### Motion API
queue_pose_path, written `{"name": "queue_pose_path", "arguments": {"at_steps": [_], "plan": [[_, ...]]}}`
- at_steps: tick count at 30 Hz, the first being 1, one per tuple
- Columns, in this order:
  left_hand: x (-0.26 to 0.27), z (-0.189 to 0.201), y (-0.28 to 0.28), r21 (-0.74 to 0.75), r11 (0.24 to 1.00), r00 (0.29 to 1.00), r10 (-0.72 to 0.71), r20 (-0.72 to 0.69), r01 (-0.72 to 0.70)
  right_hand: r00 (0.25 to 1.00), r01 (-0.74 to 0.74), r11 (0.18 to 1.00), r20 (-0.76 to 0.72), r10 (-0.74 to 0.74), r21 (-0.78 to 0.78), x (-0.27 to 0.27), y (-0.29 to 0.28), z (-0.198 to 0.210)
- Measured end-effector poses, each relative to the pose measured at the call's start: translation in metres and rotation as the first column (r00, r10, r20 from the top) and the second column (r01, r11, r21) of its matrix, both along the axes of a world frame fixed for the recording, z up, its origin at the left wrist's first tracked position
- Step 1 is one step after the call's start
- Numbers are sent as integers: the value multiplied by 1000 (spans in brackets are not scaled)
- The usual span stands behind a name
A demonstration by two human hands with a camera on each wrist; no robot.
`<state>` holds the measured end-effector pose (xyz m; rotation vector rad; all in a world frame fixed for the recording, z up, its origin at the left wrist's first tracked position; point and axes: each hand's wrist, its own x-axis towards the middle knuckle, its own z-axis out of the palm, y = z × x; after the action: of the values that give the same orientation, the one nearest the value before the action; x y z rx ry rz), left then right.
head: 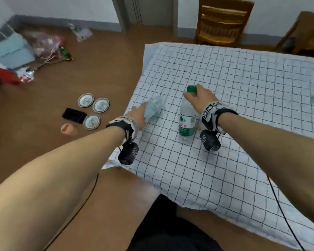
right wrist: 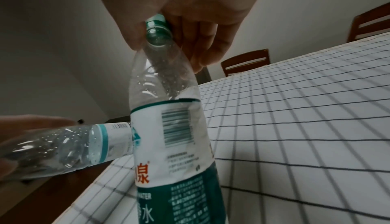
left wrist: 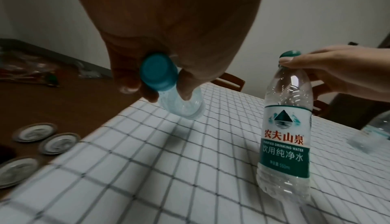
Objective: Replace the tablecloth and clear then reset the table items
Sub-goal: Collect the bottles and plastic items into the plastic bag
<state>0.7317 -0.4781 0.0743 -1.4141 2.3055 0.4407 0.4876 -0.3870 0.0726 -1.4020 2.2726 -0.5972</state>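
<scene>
Standing over the checked tablecloth [head: 225,105], you pinch the green-capped bottle [head: 187,122] upright with your right hand [head: 203,98]; your left hand [head: 138,115] grips a blurred blue-capped bottle [head: 153,108]. Three saucers [head: 93,110] lie on the floor. Left wrist view: fingers curl round the blue cap [left wrist: 158,72]; the label [left wrist: 284,137] reads "农夫山泉, PURIFIED DRINKING WATER". Right wrist view: fingers ring the neck; the barcode [right wrist: 178,127] blurs.

Green-cap bottle [head: 187,120] upright, blue-cap bottle [head: 153,108] tilted
</scene>
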Motion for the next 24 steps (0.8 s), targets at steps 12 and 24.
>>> {"name": "queue_pose_path", "arguments": {"at_steps": [12,24], "plan": [[282,37,18,-27,893,894,448,-31,-448,921,-390,920,-16,390,-28,229,-91,18],[467,-48,-121,93,898,899,435,-56,-429,934,-353,932,-35,357,85,424,-231,-45]]}}
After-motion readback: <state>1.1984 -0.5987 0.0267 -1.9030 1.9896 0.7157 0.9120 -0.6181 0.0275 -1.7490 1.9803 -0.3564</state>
